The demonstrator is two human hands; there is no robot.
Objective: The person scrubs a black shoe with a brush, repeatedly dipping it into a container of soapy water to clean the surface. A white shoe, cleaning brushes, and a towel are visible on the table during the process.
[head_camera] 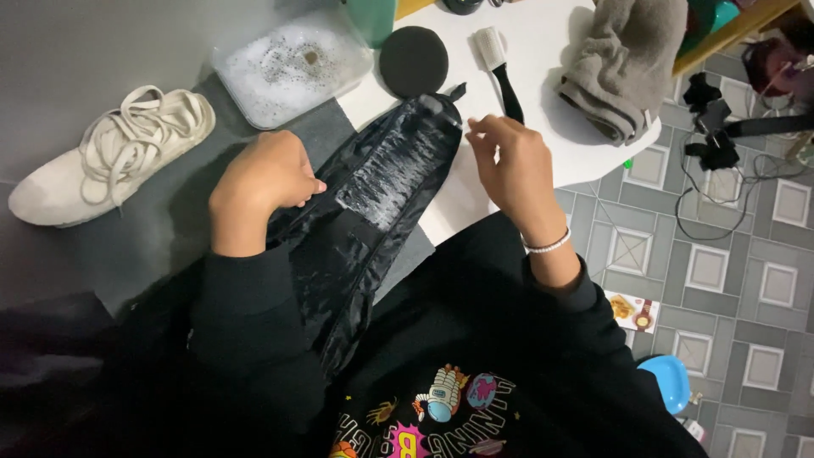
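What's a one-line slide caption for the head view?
Left hand presses a soapy black plastic sheet while right hand hovers near a brush; white sneaker alongside.

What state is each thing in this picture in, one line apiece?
Left hand: closed, gripping the black plastic bag.
Right hand: open, holding nothing.
Black plastic bag: crumpled, streaked with foam.
Clear tub: lidless, holding suds.
Brush: lying flat.
White shoe: laced.
Grey towel: bunched.

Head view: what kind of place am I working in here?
Probably a home corner set up for washing shoes: a patterned tile floor, a low white table with a brush and grey towel, a tub of soapy water, and a white sneaker.
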